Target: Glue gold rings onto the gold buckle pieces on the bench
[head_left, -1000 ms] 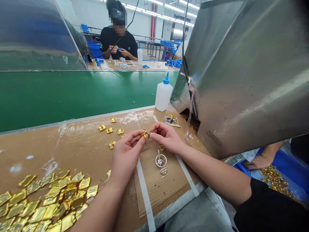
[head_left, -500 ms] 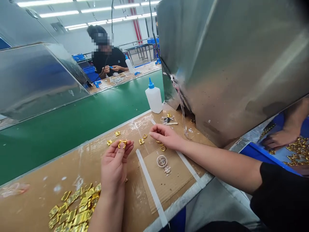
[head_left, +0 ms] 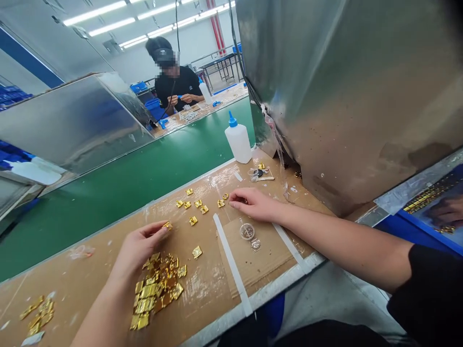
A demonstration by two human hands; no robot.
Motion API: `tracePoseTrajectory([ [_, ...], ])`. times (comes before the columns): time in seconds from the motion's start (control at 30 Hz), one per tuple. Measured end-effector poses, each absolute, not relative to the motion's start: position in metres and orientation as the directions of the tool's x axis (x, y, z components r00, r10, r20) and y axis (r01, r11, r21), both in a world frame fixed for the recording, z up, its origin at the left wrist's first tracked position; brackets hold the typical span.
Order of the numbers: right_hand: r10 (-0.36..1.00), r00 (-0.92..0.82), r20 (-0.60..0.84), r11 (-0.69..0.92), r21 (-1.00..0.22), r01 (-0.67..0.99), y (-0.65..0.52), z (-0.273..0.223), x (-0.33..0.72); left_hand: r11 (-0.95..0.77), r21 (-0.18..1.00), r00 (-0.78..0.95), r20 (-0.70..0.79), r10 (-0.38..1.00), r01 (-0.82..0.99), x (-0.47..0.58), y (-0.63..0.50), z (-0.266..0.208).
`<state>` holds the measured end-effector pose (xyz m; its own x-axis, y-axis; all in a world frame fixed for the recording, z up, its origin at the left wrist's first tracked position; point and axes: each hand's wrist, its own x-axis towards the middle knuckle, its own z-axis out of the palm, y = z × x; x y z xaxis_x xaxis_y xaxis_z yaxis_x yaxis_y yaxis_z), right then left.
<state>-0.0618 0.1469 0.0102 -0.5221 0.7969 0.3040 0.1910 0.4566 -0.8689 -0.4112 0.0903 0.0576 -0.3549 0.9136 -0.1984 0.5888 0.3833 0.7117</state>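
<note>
My left hand (head_left: 139, 248) is closed in a pinch on a small gold piece (head_left: 167, 225). Just below it lies a pile of shiny gold square pieces (head_left: 155, 284). My right hand (head_left: 255, 205) rests on the table with its fingers curled; what they hold, if anything, is hidden. Beside its fingertips are a gold ring (head_left: 225, 196) and a gold square piece with a raised part (head_left: 221, 203). Several similar gold pieces (head_left: 198, 203) are scattered between the hands. A small round clear dish (head_left: 247, 231) stands on a taped-down cardboard sheet (head_left: 265, 262).
A white bottle with a blue tip (head_left: 238, 144) stands at the table's back edge, before a green belt (head_left: 144, 173). A large metal housing (head_left: 343, 106) rises at right, near a blue bin (head_left: 430, 231). Across the belt sits a co-worker (head_left: 181, 86).
My left hand has moved left and down, from beside the scattered pieces to above the pile. My right hand has stayed near the rings. The view has swung left.
</note>
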Motion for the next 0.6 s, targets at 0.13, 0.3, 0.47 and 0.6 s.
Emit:
tracePoseTrajectory([
  [0.13, 0.69, -0.633, 0.35, 0.602, -0.764, 0.233, 0.145, 0.015, -0.055, 0.387, 0.686, -0.299, -0.251, 0.921, 0.616, -0.424, 0.095, 0.061],
  [0.3, 0.639, -0.721, 0.269, 0.686, -0.623, 0.376, 0.142, 0.028, -0.045, 0.319, 0.543, -0.315, -0.104, 0.943, 0.776, -0.416, 0.068, 0.07],
  [0.47, 0.543, -0.808, 0.227, 0.755, -0.554, 0.351, 0.141, 0.029, -0.043, 0.225, 0.521, -0.107, -0.248, 0.963, 0.824, -0.365, 0.03, 0.052],
  [0.6, 0.476, -0.848, 0.234, 0.794, -0.528, 0.3, 0.141, 0.028, -0.041, 0.165, 0.462, -0.094, -0.173, 0.98, 0.871, -0.345, 0.025, 0.036],
])
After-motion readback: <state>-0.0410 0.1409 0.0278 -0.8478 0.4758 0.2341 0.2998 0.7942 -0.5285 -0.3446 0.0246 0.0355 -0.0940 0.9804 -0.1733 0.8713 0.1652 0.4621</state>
